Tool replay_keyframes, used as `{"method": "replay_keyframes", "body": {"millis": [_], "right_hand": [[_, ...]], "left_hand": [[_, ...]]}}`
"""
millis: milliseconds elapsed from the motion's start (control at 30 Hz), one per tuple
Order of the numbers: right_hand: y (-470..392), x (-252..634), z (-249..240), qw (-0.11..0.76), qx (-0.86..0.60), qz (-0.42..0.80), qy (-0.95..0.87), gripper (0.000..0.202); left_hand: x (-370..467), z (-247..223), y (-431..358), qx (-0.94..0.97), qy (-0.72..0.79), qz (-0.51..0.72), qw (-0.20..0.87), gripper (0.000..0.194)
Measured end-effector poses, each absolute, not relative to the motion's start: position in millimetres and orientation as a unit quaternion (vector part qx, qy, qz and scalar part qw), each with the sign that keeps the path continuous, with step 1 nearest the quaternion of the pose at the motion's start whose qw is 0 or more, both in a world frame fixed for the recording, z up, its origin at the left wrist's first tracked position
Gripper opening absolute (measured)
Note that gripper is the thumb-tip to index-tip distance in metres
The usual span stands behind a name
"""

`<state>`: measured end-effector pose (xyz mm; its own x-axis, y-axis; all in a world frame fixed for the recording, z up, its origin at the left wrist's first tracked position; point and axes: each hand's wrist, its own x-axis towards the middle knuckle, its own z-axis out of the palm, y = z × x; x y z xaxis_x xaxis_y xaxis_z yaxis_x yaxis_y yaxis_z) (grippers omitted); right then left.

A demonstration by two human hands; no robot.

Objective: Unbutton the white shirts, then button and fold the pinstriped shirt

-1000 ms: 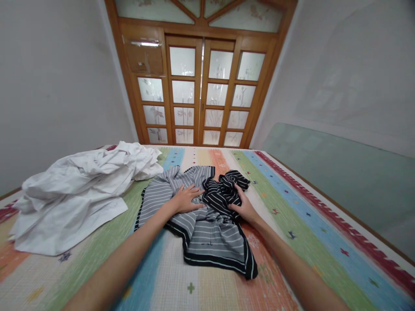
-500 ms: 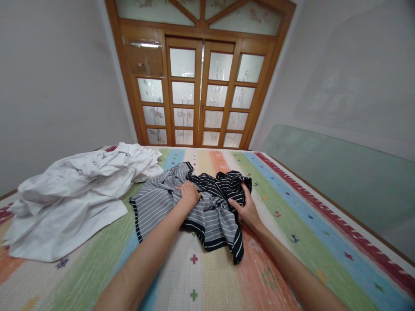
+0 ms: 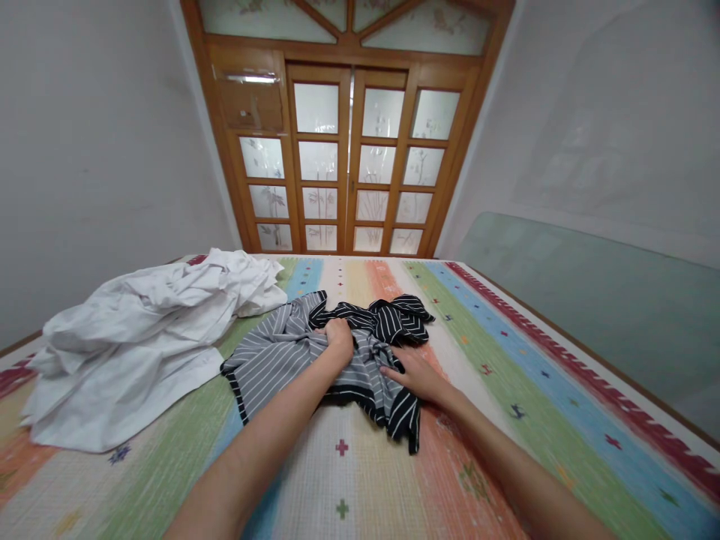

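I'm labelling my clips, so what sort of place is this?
Probably a room at home, perhaps a bedroom, judging by the colourful striped cover, the headboard-like green panel and the wooden doors with glass panes.

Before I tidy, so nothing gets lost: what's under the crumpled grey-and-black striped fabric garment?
The multicoloured striped cover shows around the garment; anything directly underneath is hidden.

The head camera looks from above the person's arms point(image 3: 262, 444), facing forward and tilted down across the mat point(image 3: 360, 472) to the doors point(image 3: 343, 157). The left hand point(image 3: 338, 339) and right hand point(image 3: 419, 373) show near, below mid-view; the doors stand well beyond.
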<state>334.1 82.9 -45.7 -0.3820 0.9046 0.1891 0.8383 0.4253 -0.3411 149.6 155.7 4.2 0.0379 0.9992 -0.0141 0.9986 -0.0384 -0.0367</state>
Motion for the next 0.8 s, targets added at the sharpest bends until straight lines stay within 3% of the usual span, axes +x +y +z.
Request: {"method": "replay_keyframes", "body": {"millis": [300, 433, 567, 800], "right_hand": [[157.7, 339.2, -19.4, 0.050, -0.595, 0.038, -0.801, 0.025], [189.7, 316.8, -11.0, 0.076, -0.602, 0.029, -0.794, 0.026], [206.0, 283.3, -8.5, 0.132, -0.575, 0.041, -0.806, 0.031], [194.4, 259.6, 12.1, 0.265, -0.457, 0.141, -0.837, 0.036]], "left_hand": [[135.6, 6.9, 106.5, -0.808, -0.585, 0.068, -0.001, 0.025], [145.3, 12.5, 88.4, -0.872, -0.489, 0.041, -0.007, 0.024], [150.8, 14.3, 88.1, -0.897, -0.442, -0.015, 0.002, 0.036], [113.0, 17.0, 122.7, -0.826, -0.503, -0.255, -0.006, 0.022]]}}
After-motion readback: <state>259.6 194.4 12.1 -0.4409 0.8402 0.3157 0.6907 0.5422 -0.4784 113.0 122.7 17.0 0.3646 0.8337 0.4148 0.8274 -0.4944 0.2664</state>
